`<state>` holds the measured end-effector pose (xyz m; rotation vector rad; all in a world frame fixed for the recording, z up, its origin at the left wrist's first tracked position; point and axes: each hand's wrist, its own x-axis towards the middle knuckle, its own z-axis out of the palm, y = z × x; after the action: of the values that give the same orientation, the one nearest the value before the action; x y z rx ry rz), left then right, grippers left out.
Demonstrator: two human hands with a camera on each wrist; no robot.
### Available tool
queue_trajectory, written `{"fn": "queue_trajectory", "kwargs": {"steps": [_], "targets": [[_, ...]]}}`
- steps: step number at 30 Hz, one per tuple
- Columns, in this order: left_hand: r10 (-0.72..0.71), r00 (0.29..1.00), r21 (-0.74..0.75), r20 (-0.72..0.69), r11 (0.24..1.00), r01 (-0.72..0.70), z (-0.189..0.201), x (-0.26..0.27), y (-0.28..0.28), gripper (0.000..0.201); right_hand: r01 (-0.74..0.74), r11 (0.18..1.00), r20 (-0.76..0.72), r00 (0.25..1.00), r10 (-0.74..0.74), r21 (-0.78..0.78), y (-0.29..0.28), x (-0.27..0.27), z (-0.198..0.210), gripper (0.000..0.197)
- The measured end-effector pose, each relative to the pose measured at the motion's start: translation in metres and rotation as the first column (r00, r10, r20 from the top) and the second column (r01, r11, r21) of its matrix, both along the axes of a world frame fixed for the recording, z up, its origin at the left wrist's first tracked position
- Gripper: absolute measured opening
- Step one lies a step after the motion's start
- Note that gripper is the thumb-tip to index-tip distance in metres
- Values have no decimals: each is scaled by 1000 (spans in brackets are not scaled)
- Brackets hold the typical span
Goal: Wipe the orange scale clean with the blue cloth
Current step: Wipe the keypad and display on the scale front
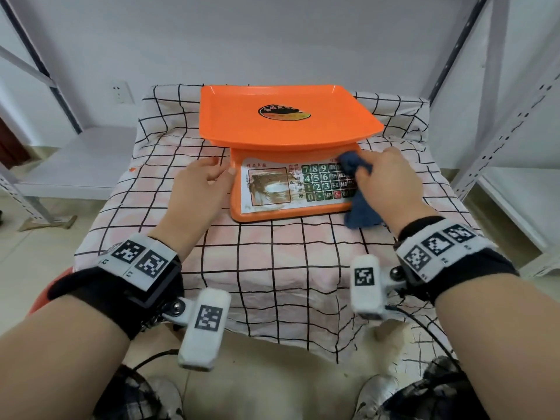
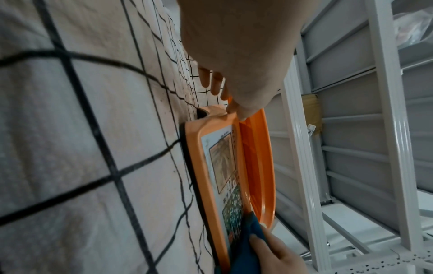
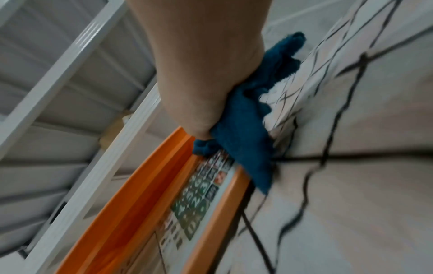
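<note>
Orange plastic forms both the weighing tray and the sloped keypad panel of the orange scale (image 1: 291,128), which stands on a desk (image 1: 272,268) covered with a grid-patterned sheet. The right hand (image 1: 391,183) bunches the blue cloth (image 1: 360,207) in curled fingers and presses it on the right end of the keypad panel, under the tray's front edge. The left hand (image 1: 203,180) rests with relaxed, nearly straight fingers against the left side of the scale's base, bracing it.

Probable faults: a firm stroke may press keys, or slide the scale on the loose sheet if the bracing hand lifts. The cloth's hanging tail may drag over the sheet instead of the panel. The brown smear on the display window appears untouched and may spread if wiped with a soiled fold.

The right fingertips are hidden by the cloth. The right wrist view is blurred, so the key labels are unreadable.
</note>
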<state>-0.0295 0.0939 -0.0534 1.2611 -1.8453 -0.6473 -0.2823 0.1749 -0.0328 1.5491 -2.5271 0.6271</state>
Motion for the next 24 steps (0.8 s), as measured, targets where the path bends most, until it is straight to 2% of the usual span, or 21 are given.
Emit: {"fn": "queue_trajectory", "kwargs": {"steps": [2, 3, 6, 8, 10, 12, 13, 15, 17, 21, 22, 24], "targets": [[-10, 999, 24, -32, 1000, 10, 2, 3, 4, 32, 44, 999, 5, 999, -44, 2, -4, 8, -1, 29], [-20, 999, 29, -49, 999, 21, 3, 5, 7, 33, 14, 1000, 27, 1000, -14, -9, -6, 19, -3, 29], [-40, 997, 11, -60, 999, 41, 10, 7, 10, 35, -190, 982, 18, 982, 190, 4, -9, 53, -9, 30], [-24, 997, 12, -75, 1000, 25, 12, 7, 6, 36, -257, 965, 10, 966, 257, 49, -8, 52, -9, 29], [-12, 997, 13, -75, 1000, 13, 12, 6, 1, 39, -184, 983, 27, 983, 184, 15, -6, 31, -6, 30], [-13, 998, -6, -54, 1000, 12, 12, 4, -1, 39, -5, 999, 24, 1000, 6, -40, -3, 5, -4, 29], [-3, 999, -6, -45, 1000, 3, 12, 2, -2, 33, 68, 996, 28, 997, -67, -59, -2, -2, -4, 27], [26, 999, 2, -25, 1000, -26, 10, -1, -5, 18, 117, 989, 64, 992, -112, -85, -5, -4, -5, 26], [43, 999, 12, 14, 999, -44, 8, -3, -8, 12, 59, 993, 61, 997, -53, -103, -8, 9, -6, 28], [46, 997, 25, 69, 999, -48, 4, -4, -14, 15, -223, 974, -85, 972, 219, -37, -7, 31, -14, 31], [42, 997, 19, 69, 999, -43, 4, -4, -14, 16, -235, 972, -92, 968, 233, -5, -5, 28, -13, 32], [41, 997, 10, 71, 999, -42, 4, -4, -15, 16, -163, 986, -103, 981, 165, 32, 0, 12, -11, 33]]}}
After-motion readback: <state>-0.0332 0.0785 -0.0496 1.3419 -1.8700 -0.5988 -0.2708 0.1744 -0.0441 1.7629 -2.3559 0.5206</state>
